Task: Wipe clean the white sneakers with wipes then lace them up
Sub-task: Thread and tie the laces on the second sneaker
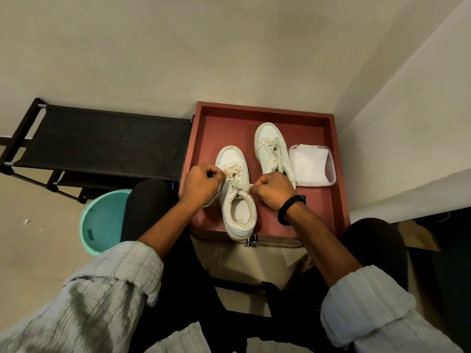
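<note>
Seated person, both sleeves pushed up, forearms reaching forward over the knees to the bench (340, 189).

Left grip (201, 184): clenched, pinching a lace (240, 186) end at the left side of the near sneaker (238, 212). Right grip (274, 191): clenched, pinching the other end at the right side. A dark band (290, 207) sits on that wrist. The lace runs taut between the two grips, across the upper eyelets.

Near sneaker: on the bench, heel at the near edge, toe pointing away. Crossings are threaded along the lower eyelets. No knot is visible.

Far sneaker (270, 149): on the bench beyond and to the right, apart from the first. It is laced, with the ends lying loose. Whether it is tied cannot be told.

Tub (332, 171): just beside the far sneaker, on its right, open, with white wipes (308, 161) inside.

Off the bench: a teal basin (102, 220) on the floor to the left and a black rack (109, 141) against the wall.

Assessment: wiping appears finished and the step in hand is lacing the near sneaker, at the top rows. The next move calls for even tension on both ends. The ends must then be crossed and knotted without slackening the lower rows.
</note>
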`<state>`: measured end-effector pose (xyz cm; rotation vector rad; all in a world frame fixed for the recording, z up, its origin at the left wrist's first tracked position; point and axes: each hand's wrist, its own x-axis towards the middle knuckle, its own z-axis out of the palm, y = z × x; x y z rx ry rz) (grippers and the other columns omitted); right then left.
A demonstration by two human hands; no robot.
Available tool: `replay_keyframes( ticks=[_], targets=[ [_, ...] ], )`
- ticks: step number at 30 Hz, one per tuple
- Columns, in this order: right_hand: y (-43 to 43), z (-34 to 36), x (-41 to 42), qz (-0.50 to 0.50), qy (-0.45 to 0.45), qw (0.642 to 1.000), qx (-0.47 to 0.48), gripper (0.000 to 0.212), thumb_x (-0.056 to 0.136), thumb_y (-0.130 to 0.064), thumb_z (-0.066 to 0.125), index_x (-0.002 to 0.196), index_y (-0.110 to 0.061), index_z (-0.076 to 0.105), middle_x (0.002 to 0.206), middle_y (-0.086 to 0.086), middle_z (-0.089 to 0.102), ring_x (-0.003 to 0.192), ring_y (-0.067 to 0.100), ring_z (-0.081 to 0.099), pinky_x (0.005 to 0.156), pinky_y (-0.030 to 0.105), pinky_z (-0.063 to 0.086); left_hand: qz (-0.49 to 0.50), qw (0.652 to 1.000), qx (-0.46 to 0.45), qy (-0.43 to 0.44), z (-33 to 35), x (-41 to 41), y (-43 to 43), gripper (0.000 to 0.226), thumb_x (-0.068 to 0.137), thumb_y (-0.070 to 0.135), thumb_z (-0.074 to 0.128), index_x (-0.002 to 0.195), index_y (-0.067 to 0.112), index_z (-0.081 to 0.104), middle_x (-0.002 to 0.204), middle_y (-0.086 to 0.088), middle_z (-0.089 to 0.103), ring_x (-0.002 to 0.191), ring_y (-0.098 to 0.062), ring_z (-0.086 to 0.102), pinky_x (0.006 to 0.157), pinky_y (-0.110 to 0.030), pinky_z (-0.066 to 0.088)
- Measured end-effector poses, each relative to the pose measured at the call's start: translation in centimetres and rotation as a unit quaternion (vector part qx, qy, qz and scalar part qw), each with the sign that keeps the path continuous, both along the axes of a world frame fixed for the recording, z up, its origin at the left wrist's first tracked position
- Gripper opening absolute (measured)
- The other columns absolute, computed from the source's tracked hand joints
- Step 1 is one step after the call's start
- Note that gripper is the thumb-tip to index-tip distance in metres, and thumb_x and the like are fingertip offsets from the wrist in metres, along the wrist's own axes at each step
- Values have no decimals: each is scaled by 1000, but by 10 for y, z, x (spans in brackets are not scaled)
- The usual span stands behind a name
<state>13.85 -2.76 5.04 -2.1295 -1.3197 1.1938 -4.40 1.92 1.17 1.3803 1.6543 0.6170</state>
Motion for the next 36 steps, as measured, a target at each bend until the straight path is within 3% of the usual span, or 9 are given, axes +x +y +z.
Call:
replay_keyframes(
  ticks=[4, 13, 16, 19, 22, 24, 28, 33, 36],
  targets=[
    [0, -2, 6, 20, -4, 1000, -22, 24, 79, -16, 73, 80, 7, 68, 65, 7, 59, 60, 19, 51, 57, 28, 43, -26, 996, 53, 69, 3, -2, 0, 12, 92, 31, 70, 85, 22, 69, 85, 6, 72, 79, -13, 68, 73, -33, 57],
    [0, -3, 9, 65, -12, 996, -59, 23, 77, -16, 78, 79, 5, 71, 62, 5, 59, 56, 15, 51, 57, 28, 42, -26, 991, 44, 123, -5, 1, 4, 12, 95, 33, 66, 92, 22, 68, 87, 3, 71, 79, -15, 66, 76, -39, 59],
    [-1, -5, 10, 70, -33, 996, -47, 23, 78, -20, 79, 74, 0, 71, 67, 7, 65, 64, 18, 57, 61, 28, 45, -49, 995, 27, 86, -6, -3, 6, 13, 95, 30, 66, 89, 19, 68, 87, 2, 71, 81, -16, 67, 77, -35, 57],
    [-6, -6, 12, 72, -55, 995, -31, 19, 81, -21, 77, 67, -12, 70, 71, -1, 69, 71, 15, 62, 64, 27, 50, -52, 997, -61, -19, -7, -8, 8, 14, 97, 23, 66, 87, 14, 69, 79, -2, 71, 74, -17, 67, 77, -37, 57],
    [-10, -8, 10, 84, -62, 994, -28, 17, 83, -19, 74, 67, -21, 68, 75, -6, 72, 78, 14, 68, 78, 37, 59, -51, 988, -123, -73, -7, -9, 6, 11, 97, 21, 66, 90, 14, 69, 79, -8, 71, 74, -21, 64, 68, -36, 53],
    [-13, -8, 5, 94, -73, 993, -25, 12, 82, -25, 75, 74, -21, 68, 77, -6, 73, 80, 12, 69, 79, 37, 58, -52, 987, -129, -84, -6, -10, 6, 12, 96, 24, 68, 95, 12, 71, 83, -12, 72, 75, -21, 63, 66, -34, 51],
    [-16, -5, -6, 102, -139, 985, 9, 22, 80, -42, 77, 80, -24, 64, 75, -9, 67, 76, 14, 63, 68, 30, 52, -41, 985, -129, -109, -6, -10, 6, 12, 93, 25, 71, 92, 13, 72, 78, -10, 71, 67, -18, 60, 57, -26, 50],
    [-18, 4, -15, 201, -284, 935, 68, 14, 90, -33, 62, 98, -23, 66, 96, 2, 70, 90, 26, 65, 72, 34, 54, -17, 988, -102, -118, -6, -5, 6, 12, 93, 24, 71, 86, 15, 71, 74, -3, 70, 56, -7, 58, 49, -16, 46],
    [-20, 6, -19, 214, -292, 931, 48, 19, 89, -30, 57, 101, -20, 67, 99, 5, 69, 90, 29, 65, 73, 35, 55, -20, 994, -77, -76, -6, -2, 5, 14, 94, 26, 70, 83, 17, 69, 74, -1, 72, 59, -9, 63, 53, -19, 49]
  ],
)
